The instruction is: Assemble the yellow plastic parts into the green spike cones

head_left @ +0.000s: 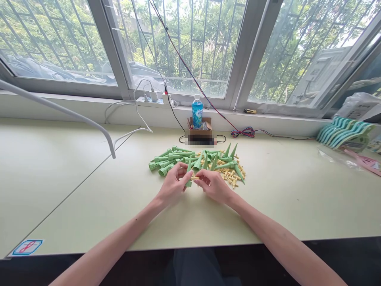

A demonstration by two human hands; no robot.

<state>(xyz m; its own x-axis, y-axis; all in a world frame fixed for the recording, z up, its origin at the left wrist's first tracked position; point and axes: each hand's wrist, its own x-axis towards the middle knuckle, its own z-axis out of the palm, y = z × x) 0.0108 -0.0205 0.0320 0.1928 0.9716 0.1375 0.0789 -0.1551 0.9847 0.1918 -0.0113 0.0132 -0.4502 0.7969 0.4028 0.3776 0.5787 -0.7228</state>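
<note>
My left hand [175,181] is closed around a green plastic spike [189,171], which it keeps upright, point up. In the fingertips of my right hand [213,185] is a small yellow plastic peg [195,178], lying sideways against the spike's lower part. Whether the peg's tip is inside the spike or only touching it, I cannot tell. Just beyond my hands lies a heap of green spikes [163,163], several standing and others on their sides. Many loose yellow pegs [231,175] are spread at the heap's right.
Behind the heap, a blue bottle [197,112] stands in a small cardboard box [208,132]. Coiled cable [245,132] and green hangers [345,131] lie farther right. A power strip [153,102] sits on the sill. A white curved tube [74,109] crosses the left side.
</note>
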